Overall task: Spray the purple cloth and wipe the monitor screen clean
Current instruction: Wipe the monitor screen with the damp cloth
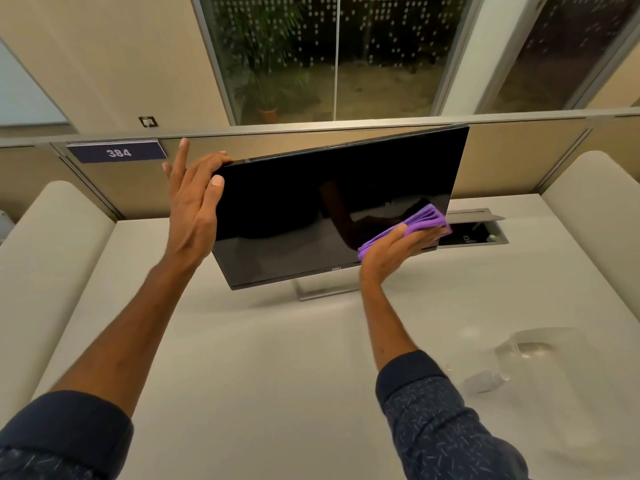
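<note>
– So where's the purple cloth (417,224)?
– Bunched under the curled fingers of the right hand (391,252), pressed low on the monitor (304,202).
– And the left hand (194,206)?
– Thumb and one finger pinch the top corner; two fingers stick up, spread

We see a pale grey worktop (277,358). On it rests the monitor stand (322,291), its flat silver foot touching the surface. Behind the stand and to its right, an open cable hatch (474,230) is set into the worktop. Well in front of the stand, to its right, a clear spray bottle (509,358) lies blurred on the surface.
</note>
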`<state>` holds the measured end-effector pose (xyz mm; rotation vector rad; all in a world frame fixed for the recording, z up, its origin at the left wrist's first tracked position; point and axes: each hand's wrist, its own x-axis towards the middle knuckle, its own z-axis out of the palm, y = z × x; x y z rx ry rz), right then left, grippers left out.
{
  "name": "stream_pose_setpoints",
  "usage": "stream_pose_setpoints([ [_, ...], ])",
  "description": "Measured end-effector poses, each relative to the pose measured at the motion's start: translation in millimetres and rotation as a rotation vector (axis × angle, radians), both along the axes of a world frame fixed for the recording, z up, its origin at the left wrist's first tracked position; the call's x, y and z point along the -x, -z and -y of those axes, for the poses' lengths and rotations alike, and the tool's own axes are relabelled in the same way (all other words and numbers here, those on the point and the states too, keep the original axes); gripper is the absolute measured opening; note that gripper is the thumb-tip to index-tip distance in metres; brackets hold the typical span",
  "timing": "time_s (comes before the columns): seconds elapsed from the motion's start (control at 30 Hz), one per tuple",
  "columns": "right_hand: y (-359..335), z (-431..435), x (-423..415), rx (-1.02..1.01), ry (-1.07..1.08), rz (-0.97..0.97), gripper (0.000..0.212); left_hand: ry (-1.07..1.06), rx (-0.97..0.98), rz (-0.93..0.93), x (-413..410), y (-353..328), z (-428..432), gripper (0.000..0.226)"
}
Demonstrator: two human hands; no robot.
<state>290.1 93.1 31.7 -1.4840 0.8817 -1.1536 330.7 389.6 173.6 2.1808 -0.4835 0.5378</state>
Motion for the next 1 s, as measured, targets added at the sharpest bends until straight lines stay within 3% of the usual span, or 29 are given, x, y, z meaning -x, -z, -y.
stream_pose_setpoints([
  [0.07,-2.5,-48.5,1.4,0.065,-0.045,-0.065,0.065,-0.005,-0.012,-0.01,-0.3,-0.2,-0.5,0.045],
  [0.1,0.1,-75.0,2.7,0.193,-0.106,-0.121,0.067,-0.002,-0.016,-0.016,0.2,-0.8,-0.9,0.046],
  [0.17,12.2,-125.0,10.9,0.679,-0.328,-0.244,0.071,0.011,-0.027,-0.019,0.6,-2.4,-2.2,0.045],
  [0.23,28.5,-153.3,19.6,1.237,-0.7,-0.277,0.081,0.032,-0.034,-0.022,0.4,-2.4,-4.4,0.044],
  [0.27,34.4,-155.5,21.3,1.42,-0.845,-0.279,0.086,0.036,-0.034,-0.021,0.2,-2.2,-5.3,0.045],
  [0.33,40.3,-146.1,20.5,1.536,-0.912,-0.293,0.089,0.035,-0.038,-0.022,1.4,-0.8,-6.8,0.045],
  [0.5,54.5,-92.7,29.0,1.128,-0.604,-0.349,0.086,0.026,-0.034,-0.026,1.8,-0.1,-4.3,0.044],
  [0.57,43.2,-63.6,28.3,0.824,-0.461,-0.346,0.073,0.019,-0.024,-0.024,-0.2,-1.2,-1.5,0.043],
  [0.67,15.3,-14.6,19.5,0.287,-0.243,-0.154,0.067,0.018,-0.009,-0.014,0.8,-1.9,1.2,0.042],
  [0.77,-6.8,21.6,17.5,-0.065,-0.072,-0.028,0.065,0.01,-0.012,0.002,2.8,-1.5,1.1,0.041],
  [0.87,-12.4,13.7,16.2,-0.215,-0.034,0.056,0.06,0.004,-0.03,0.011,1.7,0.2,1.3,0.042],
  [1.0,-6.3,-49.8,16.5,-0.228,-0.084,-0.032,0.069,-0.002,-0.01,0.005,1.9,0.6,4.0,0.042],
])
